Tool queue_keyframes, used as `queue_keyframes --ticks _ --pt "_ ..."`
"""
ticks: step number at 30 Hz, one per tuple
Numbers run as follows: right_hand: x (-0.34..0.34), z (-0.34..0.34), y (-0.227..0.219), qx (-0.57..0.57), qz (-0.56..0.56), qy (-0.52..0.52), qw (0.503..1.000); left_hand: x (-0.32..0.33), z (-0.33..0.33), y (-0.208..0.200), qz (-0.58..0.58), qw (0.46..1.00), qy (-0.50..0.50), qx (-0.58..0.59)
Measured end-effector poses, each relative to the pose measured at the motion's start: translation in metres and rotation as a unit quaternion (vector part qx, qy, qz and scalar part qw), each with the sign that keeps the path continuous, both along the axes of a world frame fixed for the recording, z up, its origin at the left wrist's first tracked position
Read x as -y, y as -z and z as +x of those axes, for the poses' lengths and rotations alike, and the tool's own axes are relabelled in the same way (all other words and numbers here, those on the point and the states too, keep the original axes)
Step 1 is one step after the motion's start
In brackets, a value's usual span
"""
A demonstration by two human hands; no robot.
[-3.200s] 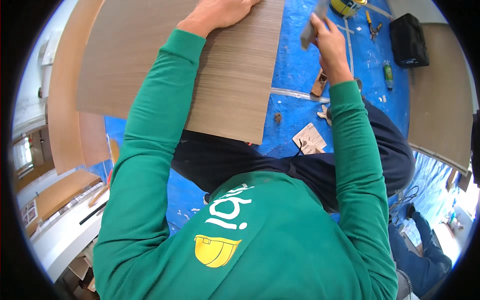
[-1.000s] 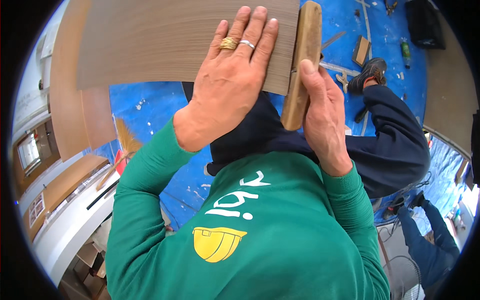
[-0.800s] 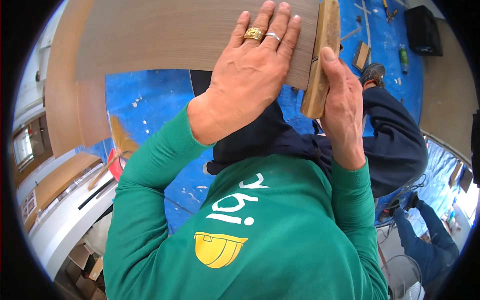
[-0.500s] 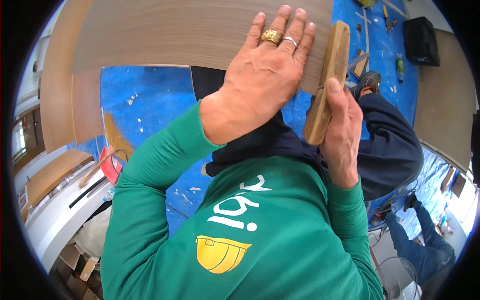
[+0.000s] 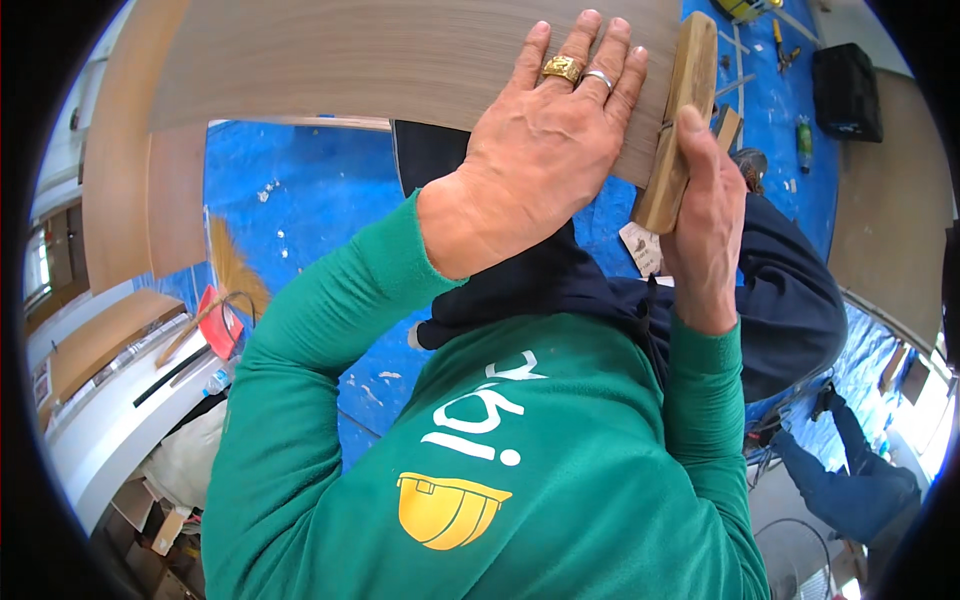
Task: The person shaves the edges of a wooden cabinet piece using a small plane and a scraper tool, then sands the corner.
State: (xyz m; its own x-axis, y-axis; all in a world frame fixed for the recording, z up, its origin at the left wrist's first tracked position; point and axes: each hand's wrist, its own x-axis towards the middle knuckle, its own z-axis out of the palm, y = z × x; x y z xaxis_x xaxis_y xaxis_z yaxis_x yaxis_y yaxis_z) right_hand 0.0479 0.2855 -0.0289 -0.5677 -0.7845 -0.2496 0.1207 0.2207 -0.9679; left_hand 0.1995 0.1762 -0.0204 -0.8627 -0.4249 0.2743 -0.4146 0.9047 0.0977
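A wood-grain panel (image 5: 330, 60) stretches across the top of the head view. My left hand (image 5: 545, 140), with rings on two fingers, lies flat on it near its right end, fingers stretched out and pointing away from me. Against the panel's right edge stands a long wooden block (image 5: 686, 110) with rounded ends, tilted slightly. My right hand (image 5: 708, 205) grips the block's near half, thumb on top; its other fingers are mostly hidden behind the block. The block's underside, where it meets the edge, is out of sight.
Blue sheeting (image 5: 290, 190) covers the floor. At left are a straw broom (image 5: 232, 262), a red dustpan (image 5: 217, 318) and a plastic bottle (image 5: 217, 382). A black case (image 5: 846, 92) and a green bottle (image 5: 804, 143) sit far right. Another person (image 5: 840, 485) is at lower right.
My right hand and the block have moved away from me along the panel's edge, and a little right. My left hand has shifted slightly right in the view, still flat on the panel.
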Motion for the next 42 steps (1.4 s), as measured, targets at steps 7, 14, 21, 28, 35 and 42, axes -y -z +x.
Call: queue_keyframes --ticks 7,14,21,28,35,42 --pt "-0.033 0.021 -0.001 -0.026 0.026 -0.017 0.999 -0.003 0.007 0.021 -0.153 0.987 -0.056 0.001" --pt "-0.032 0.012 0.007 -0.092 0.055 -0.047 0.993 -0.002 0.004 0.015 -0.016 0.999 -0.046 0.005" --pt "-0.112 -0.005 0.004 0.063 0.023 -0.003 0.998 0.004 0.004 -0.001 -0.008 0.998 -0.028 0.053" --pt "-0.13 -0.043 0.069 0.097 0.042 0.056 0.993 -0.008 0.007 -0.043 0.21 0.974 -0.029 0.078" --pt "-0.138 -0.049 0.081 0.111 0.044 0.038 0.992 -0.049 -0.021 -0.024 0.152 0.974 -0.169 0.028" --pt "-0.149 -0.057 0.078 0.11 0.043 0.016 0.993 -0.05 -0.041 -0.024 0.137 0.967 -0.217 -0.004"
